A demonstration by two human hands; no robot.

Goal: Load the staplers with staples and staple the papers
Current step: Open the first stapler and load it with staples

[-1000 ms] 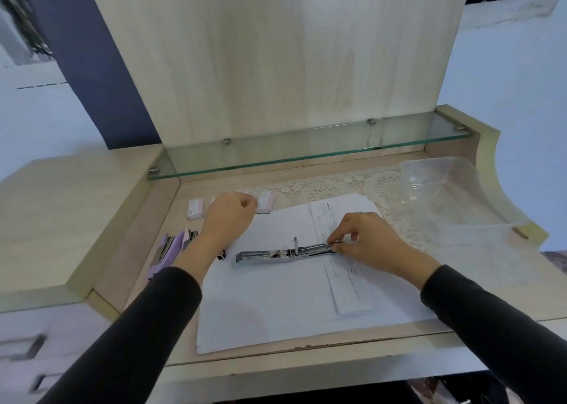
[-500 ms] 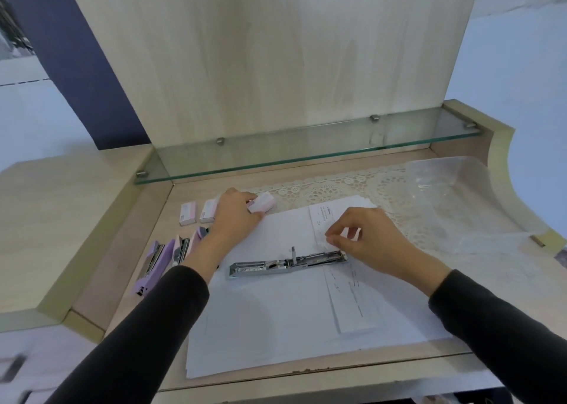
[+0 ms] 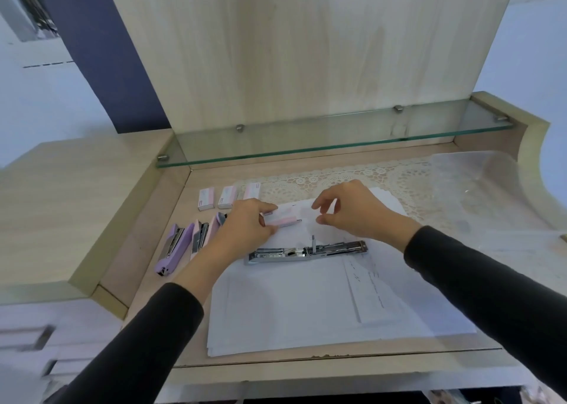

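Left hand (image 3: 245,222) has lifted a pink staple box (image 3: 283,218) off the counter's (image 3: 147,228) back-left area and now grips it over the papers (image 3: 291,305); right hand (image 3: 352,211) left the open stapler (image 3: 306,251), fingers spread beside the box. Stapler lies on papers just below both hands.

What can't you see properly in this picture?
Head view only:
- Staple box: partly covered by the left hand; its label is blurred.
- Lilac staplers: the rightmost is hidden behind the left wrist.
- Open metal stapler: too small to tell if staples are inside.
- Right hand: open, fingertips blurred.
- Writing on the papers: too faint.
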